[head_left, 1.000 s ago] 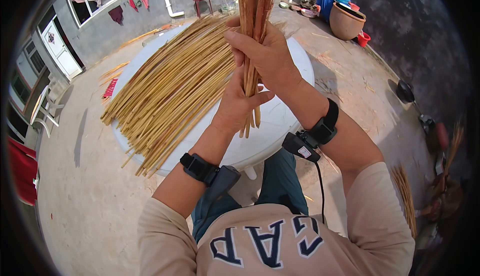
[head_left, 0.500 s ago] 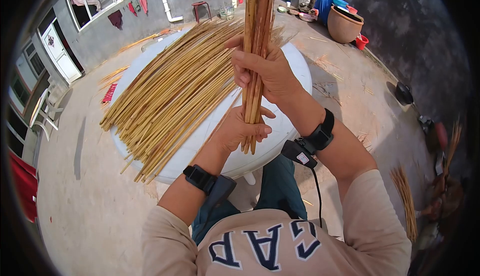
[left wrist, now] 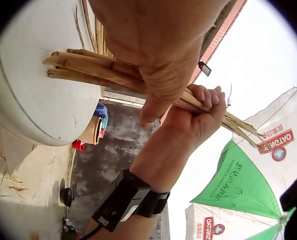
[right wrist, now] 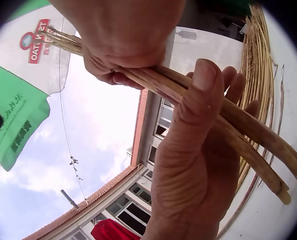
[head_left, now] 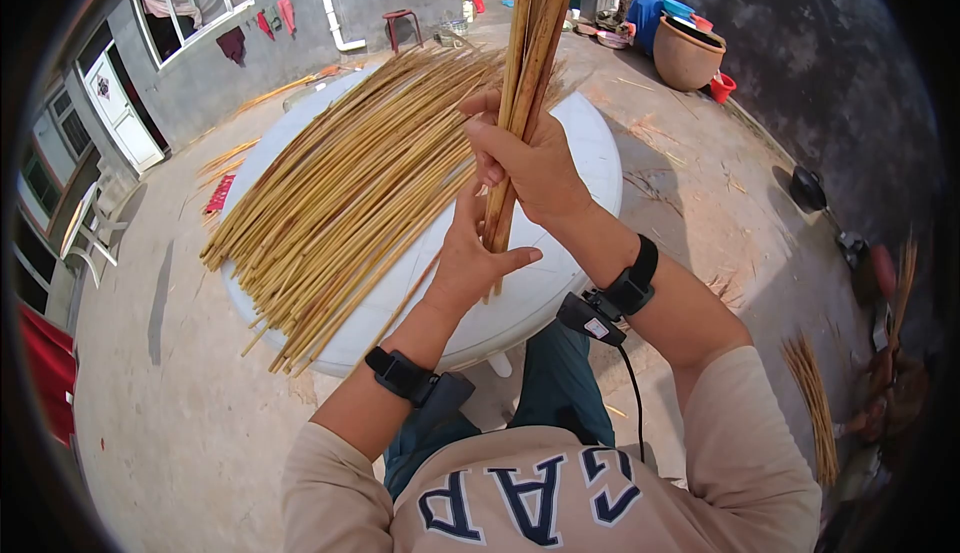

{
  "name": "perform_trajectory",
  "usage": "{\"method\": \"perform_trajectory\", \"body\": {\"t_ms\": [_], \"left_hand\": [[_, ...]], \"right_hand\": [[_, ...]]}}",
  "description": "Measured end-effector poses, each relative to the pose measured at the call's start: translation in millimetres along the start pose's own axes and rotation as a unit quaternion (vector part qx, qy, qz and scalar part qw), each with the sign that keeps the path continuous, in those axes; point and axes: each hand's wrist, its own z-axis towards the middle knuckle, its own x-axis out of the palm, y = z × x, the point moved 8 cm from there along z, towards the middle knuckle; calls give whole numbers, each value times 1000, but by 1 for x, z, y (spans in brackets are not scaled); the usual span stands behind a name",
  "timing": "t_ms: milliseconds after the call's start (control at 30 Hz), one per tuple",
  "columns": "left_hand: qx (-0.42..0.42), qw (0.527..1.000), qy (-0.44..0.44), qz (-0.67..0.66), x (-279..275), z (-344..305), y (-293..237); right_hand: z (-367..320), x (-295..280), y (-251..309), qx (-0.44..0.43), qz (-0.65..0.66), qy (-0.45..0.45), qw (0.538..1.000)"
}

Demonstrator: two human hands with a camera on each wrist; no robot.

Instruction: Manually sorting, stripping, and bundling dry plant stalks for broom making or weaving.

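Note:
My right hand [head_left: 535,168] grips a small bundle of dry plant stalks [head_left: 525,63] that rises steeply over the table. My left hand [head_left: 465,263] is lower on the same bundle, thumb stretched out and fingers loosely extended behind the stalks, as the right wrist view shows. Cut lower ends [left wrist: 83,67] of the stalks stick out past the left hand in the left wrist view. A wide layer of yellow-brown stalks [head_left: 340,193] lies across the round white table [head_left: 592,138], its near ends over the edge. One thin stalk [head_left: 405,301] lies apart beside my left wrist.
A large clay pot [head_left: 688,56] stands by the dark wall with a red bucket [head_left: 722,87] beside it. A small stool [head_left: 403,28] is at the back wall, a white chair [head_left: 92,223] at left. More stalks [head_left: 810,408] stand at right.
The bundle now leans more to the right at its top. My left hand's fingers have loosened around its lower part, and the thumb sticks out. My right hand keeps its grip.

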Motion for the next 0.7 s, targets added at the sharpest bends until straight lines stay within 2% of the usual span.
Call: {"method": "perform_trajectory", "body": {"t_ms": [33,100,133,200,233,300,333,400,467,533,600,700], "left_hand": [[3,1000,-2,1,0,1,-1],[-19,976,6,-219,3,5,-1],[-12,976,4,-216,-1,7,1],[-150,974,79,-149,7,3,26],[-148,975,79,-148,9,1,29],[-121,986,9,-114,6,-1,23],[-121,986,10,-115,10,-3,26],[-109,989,-49,-87,3,-7,31],[-119,986,-50,-101,2,-8,33],[-132,983,-55,-115,3,-10,33],[-23,993,-45,-110,1,-7,1],[-25,998,-40,-49,-15,-9,-25]], "right_hand": [[0,4,-2,4,-12,29,1000],[-3,8,-5,7,-5,11,1000],[-3,9,-8,13,3,-12,1000],[0,11,-8,12,5,-6,1000],[1,10,-8,17,7,-7,1000],[0,12,-6,14,13,0,1000],[-1,13,-10,25,3,-2,1000],[-5,17,-14,39,-8,1,999],[-5,17,-18,51,-25,-43,997],[-6,18,-17,55,-7,-37,998],[-6,20,-16,57,40,-27,997],[-13,26,-9,86,104,-31,990]]}}
